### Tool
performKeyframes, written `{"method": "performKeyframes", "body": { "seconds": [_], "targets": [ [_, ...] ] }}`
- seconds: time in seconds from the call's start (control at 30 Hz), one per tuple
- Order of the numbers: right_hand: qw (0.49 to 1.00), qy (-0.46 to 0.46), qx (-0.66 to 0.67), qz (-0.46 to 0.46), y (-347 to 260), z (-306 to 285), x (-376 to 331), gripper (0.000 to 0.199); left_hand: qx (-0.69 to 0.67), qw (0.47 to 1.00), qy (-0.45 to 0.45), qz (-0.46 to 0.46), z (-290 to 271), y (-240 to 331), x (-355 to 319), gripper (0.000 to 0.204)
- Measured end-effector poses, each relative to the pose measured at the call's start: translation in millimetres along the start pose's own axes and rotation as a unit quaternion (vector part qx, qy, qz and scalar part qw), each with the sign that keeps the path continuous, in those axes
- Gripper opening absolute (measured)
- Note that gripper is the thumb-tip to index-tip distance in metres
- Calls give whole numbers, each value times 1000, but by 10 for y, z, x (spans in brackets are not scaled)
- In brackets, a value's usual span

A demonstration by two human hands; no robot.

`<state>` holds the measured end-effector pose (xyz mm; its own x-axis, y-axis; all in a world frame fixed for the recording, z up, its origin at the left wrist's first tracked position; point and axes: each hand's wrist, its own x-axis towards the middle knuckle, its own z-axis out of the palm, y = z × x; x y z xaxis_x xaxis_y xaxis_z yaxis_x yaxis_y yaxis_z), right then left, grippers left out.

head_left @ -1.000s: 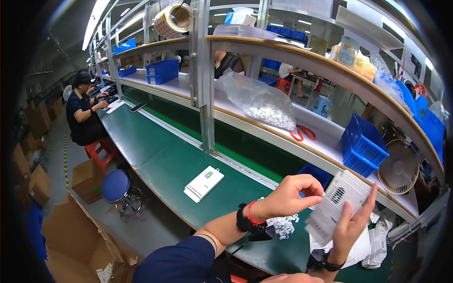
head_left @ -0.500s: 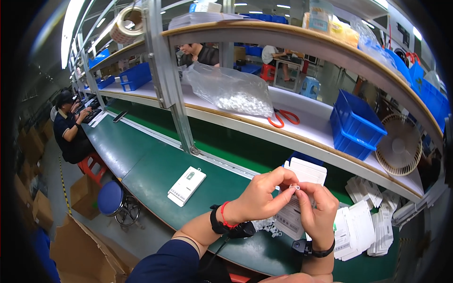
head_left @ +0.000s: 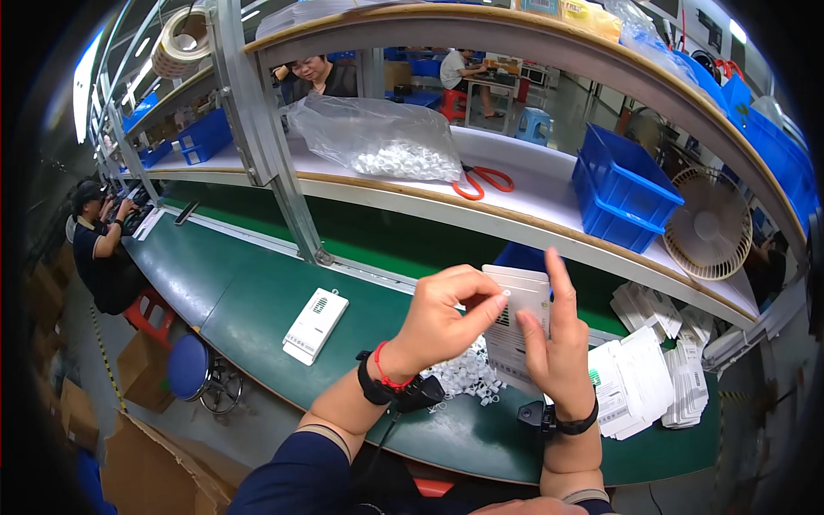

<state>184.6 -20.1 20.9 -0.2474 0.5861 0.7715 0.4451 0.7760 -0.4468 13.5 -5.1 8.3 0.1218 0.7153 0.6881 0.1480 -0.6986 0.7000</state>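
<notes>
head view: on the white upper shelf (head_left: 549, 184) lies a clear plastic bag (head_left: 369, 137) with a heap of small white plastic parts at its bottom, just beside red-handled scissors (head_left: 482, 180). further toward the shelf's right end stands an open blue plastic crate (head_left: 622, 197); what it holds cannot be told. next to it a round beige fan (head_left: 708, 227) stands on the shelf's right end.

on the green conveyor table (head_left: 257, 292) below, a flat white rectangular box (head_left: 316, 324) lies alone near the near edge, well apart from the hands. a loose pile of small white plastic rings (head_left: 463, 378) sits near the near edge under the hands, and stacks of white printed paper sleeves (head_left: 652, 378) lie toward the table's right end.

the left hand (head_left: 438, 322) is raised above the table, its thumb and forefinger pinched on the left edge of a flat white rectangular card pack (head_left: 513, 326). the right hand (head_left: 558, 352) supports the pack from the front, forefinger stretched straight up along its right edge, the other fingers pressed on its face. the pack stands upright in the air between both hands, above the ring pile. both wrists bear dark bands.
</notes>
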Motion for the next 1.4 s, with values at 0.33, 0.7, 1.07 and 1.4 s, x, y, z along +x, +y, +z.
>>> {"method": "performKeyframes", "body": {
  "seconds": [0.33,0.7,1.07,1.4],
  "targets": [
    [992,-72,84,59,164,43,-46,38,-50,997,9,-57,21,-44,7,7],
    [990,-46,123,42,100,117,-49,41,-101,988,10,-119,14,-119,-36,8],
    [994,-25,106,20,36,183,-74,40,-128,980,22,-150,-21,-50,-43,7],
    [997,-13,81,1,-14,219,-75,40,-189,969,28,-158,-12,-100,-40,4]
  ]
}}
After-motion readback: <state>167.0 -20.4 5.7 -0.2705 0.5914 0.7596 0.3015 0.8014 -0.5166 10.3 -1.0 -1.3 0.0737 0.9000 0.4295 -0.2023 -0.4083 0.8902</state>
